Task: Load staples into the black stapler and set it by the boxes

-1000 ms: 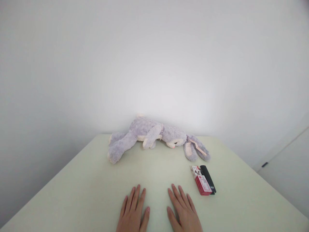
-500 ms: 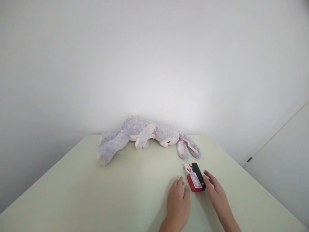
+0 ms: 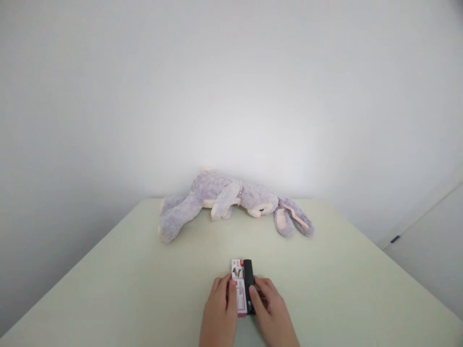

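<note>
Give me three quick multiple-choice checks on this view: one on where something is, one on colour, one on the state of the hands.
1. Where does the plush rabbit lie?
A. at the far edge of the table
B. under the hands
C. on the floor

2. What colour is the slim object beside the red-and-white box?
A. yellow
B. black
C. blue

3. What are the hands doing?
A. both lifted clear of the table
B. both on the rabbit
C. both on the box and black object

Key: 1 A, it lies along the far edge by the wall. 2 B, it looks black. 3 C, the left hand and right hand flank the pair.
</note>
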Demonstrator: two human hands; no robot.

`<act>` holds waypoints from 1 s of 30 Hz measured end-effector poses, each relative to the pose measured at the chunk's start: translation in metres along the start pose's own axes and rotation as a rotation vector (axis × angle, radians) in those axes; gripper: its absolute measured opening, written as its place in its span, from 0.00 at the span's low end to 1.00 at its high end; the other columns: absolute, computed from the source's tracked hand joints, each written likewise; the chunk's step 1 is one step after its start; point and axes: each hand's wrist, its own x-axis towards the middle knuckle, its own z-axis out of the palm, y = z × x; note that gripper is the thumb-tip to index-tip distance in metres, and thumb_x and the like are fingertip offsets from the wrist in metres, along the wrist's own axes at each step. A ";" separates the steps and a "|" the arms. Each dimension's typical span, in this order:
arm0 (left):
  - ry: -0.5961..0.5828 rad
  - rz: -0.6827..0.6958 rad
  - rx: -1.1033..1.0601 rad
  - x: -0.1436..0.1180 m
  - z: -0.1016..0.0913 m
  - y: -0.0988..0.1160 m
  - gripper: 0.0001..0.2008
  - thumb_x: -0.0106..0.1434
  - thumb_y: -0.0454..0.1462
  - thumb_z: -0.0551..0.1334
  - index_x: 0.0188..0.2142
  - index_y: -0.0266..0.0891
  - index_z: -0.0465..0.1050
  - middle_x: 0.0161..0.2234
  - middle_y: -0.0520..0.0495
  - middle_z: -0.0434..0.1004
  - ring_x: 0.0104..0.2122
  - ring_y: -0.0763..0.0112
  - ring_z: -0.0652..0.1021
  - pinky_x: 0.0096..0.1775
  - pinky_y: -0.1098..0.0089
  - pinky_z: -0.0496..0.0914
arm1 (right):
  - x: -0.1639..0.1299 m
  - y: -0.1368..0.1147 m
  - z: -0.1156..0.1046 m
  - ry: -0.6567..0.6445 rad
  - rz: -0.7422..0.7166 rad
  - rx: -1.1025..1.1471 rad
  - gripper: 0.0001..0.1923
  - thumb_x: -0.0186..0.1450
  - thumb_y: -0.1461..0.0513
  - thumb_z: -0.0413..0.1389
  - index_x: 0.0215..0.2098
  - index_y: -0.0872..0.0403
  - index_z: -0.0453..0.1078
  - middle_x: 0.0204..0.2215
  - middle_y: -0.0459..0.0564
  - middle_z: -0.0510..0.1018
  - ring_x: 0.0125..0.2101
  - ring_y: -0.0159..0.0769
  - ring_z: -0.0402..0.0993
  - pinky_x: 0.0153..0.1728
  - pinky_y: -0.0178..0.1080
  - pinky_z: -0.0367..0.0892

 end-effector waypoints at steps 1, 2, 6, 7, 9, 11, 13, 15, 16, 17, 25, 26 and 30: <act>0.023 -0.012 0.015 -0.007 -0.014 -0.011 0.25 0.74 0.49 0.44 0.55 0.40 0.71 0.50 0.42 0.77 0.52 0.62 0.77 0.56 0.62 0.69 | -0.004 -0.008 0.017 -0.024 0.004 0.003 0.22 0.73 0.49 0.49 0.53 0.52 0.75 0.46 0.55 0.79 0.46 0.40 0.78 0.49 0.38 0.73; 0.035 -0.023 0.033 -0.014 -0.026 -0.020 0.25 0.73 0.49 0.45 0.55 0.40 0.71 0.50 0.43 0.77 0.52 0.62 0.77 0.56 0.62 0.69 | -0.007 -0.015 0.031 -0.033 0.014 -0.001 0.22 0.73 0.49 0.49 0.53 0.52 0.75 0.46 0.54 0.79 0.44 0.40 0.78 0.47 0.38 0.74; 0.021 -0.065 0.109 -0.029 -0.050 -0.035 0.24 0.73 0.50 0.45 0.55 0.42 0.71 0.51 0.43 0.77 0.52 0.62 0.78 0.56 0.61 0.71 | -0.005 -0.035 0.062 0.035 0.071 -0.084 0.19 0.69 0.51 0.54 0.52 0.52 0.73 0.44 0.53 0.79 0.42 0.42 0.78 0.43 0.38 0.74; 0.026 -0.067 0.140 -0.031 -0.049 -0.035 0.23 0.72 0.49 0.47 0.56 0.42 0.70 0.53 0.42 0.76 0.53 0.61 0.77 0.56 0.61 0.71 | -0.003 -0.037 0.062 0.053 0.079 -0.113 0.18 0.68 0.52 0.56 0.52 0.51 0.73 0.43 0.52 0.79 0.41 0.42 0.78 0.42 0.38 0.73; 0.067 -0.061 0.232 -0.033 -0.041 -0.035 0.24 0.69 0.47 0.52 0.60 0.41 0.66 0.55 0.39 0.74 0.55 0.58 0.76 0.57 0.58 0.71 | 0.001 -0.038 0.057 0.082 0.093 -0.169 0.17 0.66 0.54 0.57 0.51 0.50 0.73 0.41 0.50 0.79 0.39 0.41 0.78 0.40 0.38 0.73; 0.118 -0.052 0.318 -0.035 -0.031 -0.037 0.28 0.65 0.44 0.56 0.63 0.38 0.63 0.55 0.37 0.73 0.55 0.56 0.76 0.57 0.56 0.70 | 0.003 -0.033 0.047 0.124 0.092 -0.208 0.17 0.66 0.54 0.56 0.52 0.49 0.72 0.39 0.48 0.79 0.37 0.41 0.78 0.39 0.39 0.72; 0.157 -0.057 0.350 -0.036 -0.028 -0.041 0.29 0.63 0.43 0.56 0.63 0.37 0.62 0.54 0.37 0.73 0.52 0.56 0.78 0.55 0.57 0.72 | 0.000 -0.022 0.035 0.174 0.084 -0.210 0.19 0.66 0.52 0.55 0.52 0.51 0.72 0.39 0.50 0.79 0.37 0.42 0.78 0.39 0.39 0.72; 0.176 -0.077 0.344 -0.035 -0.036 -0.047 0.27 0.64 0.43 0.56 0.61 0.37 0.63 0.53 0.38 0.74 0.50 0.58 0.79 0.53 0.60 0.74 | -0.005 -0.008 0.025 0.208 0.086 -0.174 0.22 0.66 0.50 0.55 0.52 0.53 0.72 0.40 0.51 0.80 0.37 0.42 0.78 0.39 0.39 0.73; 0.188 -0.090 0.343 -0.032 -0.044 -0.049 0.26 0.65 0.45 0.56 0.61 0.38 0.64 0.53 0.39 0.74 0.50 0.58 0.79 0.53 0.60 0.74 | -0.007 -0.002 0.022 0.214 0.094 -0.153 0.23 0.65 0.49 0.56 0.52 0.54 0.72 0.40 0.52 0.80 0.37 0.42 0.78 0.40 0.39 0.73; 0.206 -0.103 0.348 -0.028 -0.052 -0.052 0.26 0.66 0.46 0.56 0.60 0.39 0.64 0.54 0.39 0.74 0.51 0.58 0.79 0.53 0.60 0.74 | -0.010 0.004 0.019 0.215 0.102 -0.135 0.24 0.65 0.49 0.56 0.52 0.55 0.72 0.39 0.52 0.80 0.36 0.42 0.78 0.39 0.39 0.74; 0.249 0.018 0.455 0.030 -0.096 -0.068 0.22 0.70 0.46 0.52 0.57 0.39 0.69 0.53 0.41 0.74 0.53 0.56 0.76 0.57 0.54 0.69 | -0.015 0.010 0.017 0.217 0.065 -0.114 0.23 0.65 0.49 0.57 0.52 0.54 0.73 0.38 0.51 0.79 0.34 0.40 0.77 0.38 0.38 0.74; 0.263 0.037 0.469 0.030 -0.098 -0.071 0.23 0.71 0.46 0.51 0.59 0.38 0.68 0.53 0.40 0.74 0.53 0.55 0.75 0.57 0.53 0.68 | -0.015 0.010 0.018 0.223 0.060 -0.114 0.24 0.64 0.49 0.57 0.52 0.54 0.73 0.38 0.51 0.78 0.34 0.40 0.76 0.38 0.38 0.74; 0.295 0.089 0.502 0.006 -0.107 -0.085 0.24 0.70 0.43 0.51 0.63 0.44 0.65 0.54 0.42 0.75 0.53 0.55 0.74 0.55 0.52 0.68 | -0.016 0.012 0.023 0.283 0.046 -0.125 0.29 0.63 0.47 0.58 0.58 0.52 0.70 0.37 0.49 0.78 0.33 0.40 0.75 0.38 0.40 0.74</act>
